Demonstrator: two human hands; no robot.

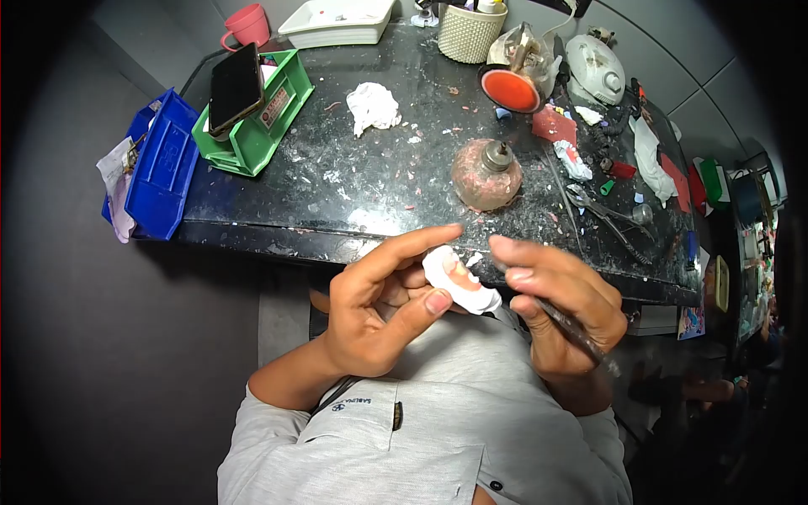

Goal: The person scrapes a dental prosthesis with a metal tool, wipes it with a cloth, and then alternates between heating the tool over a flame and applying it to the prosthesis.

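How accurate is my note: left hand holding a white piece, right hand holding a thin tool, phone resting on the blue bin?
The bin's colour is wrong: the head view shows the phone resting on the green bin. The left hand does hold the white piece, and the right hand the thin tool.

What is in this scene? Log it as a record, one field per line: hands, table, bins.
Left hand: holds a white piece with a pinkish middle
Right hand: holds a thin dark tool, partly blurred
Table: black, strewn with scraps
Bottle: round, metal-topped, standing beyond the hands
Green bin: phone lying across its top
Blue bin: left of the green bin
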